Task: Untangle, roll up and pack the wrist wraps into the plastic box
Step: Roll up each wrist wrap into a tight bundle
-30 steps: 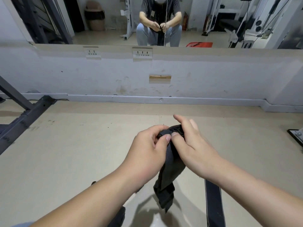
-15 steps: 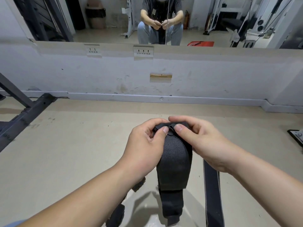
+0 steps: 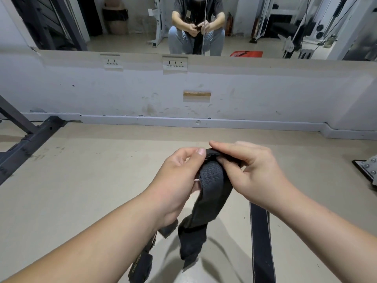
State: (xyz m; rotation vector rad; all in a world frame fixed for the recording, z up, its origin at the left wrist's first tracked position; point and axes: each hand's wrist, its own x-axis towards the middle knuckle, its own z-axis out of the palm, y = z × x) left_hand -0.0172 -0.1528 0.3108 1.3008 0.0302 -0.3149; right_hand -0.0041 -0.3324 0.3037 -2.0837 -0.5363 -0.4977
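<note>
A black wrist wrap (image 3: pixel 212 193) hangs in the air above the floor, its lower end twisted and dangling. My left hand (image 3: pixel 179 180) pinches its top edge from the left with thumb and fingers. From the right, my right hand (image 3: pixel 251 174) pinches the same top end, fingers curled over it. A second black wrap (image 3: pixel 261 242) lies flat on the floor as a long strip at lower right. Another wrap (image 3: pixel 142 262) with yellow lettering lies under my left forearm. No plastic box is in view.
The beige floor (image 3: pixel 91 190) runs to a white wall (image 3: pixel 265 94) with a mirror (image 3: pixel 142 27) above it. A dark steel rack frame (image 3: pixel 26 144) stands at the left. A bolted metal base plate (image 3: pixel 367 170) sits at the right edge.
The wrap went from bunched and narrow to spread flat, and now hangs slanted with its lower end twisted. My right hand's fingers have shifted over the top end.
</note>
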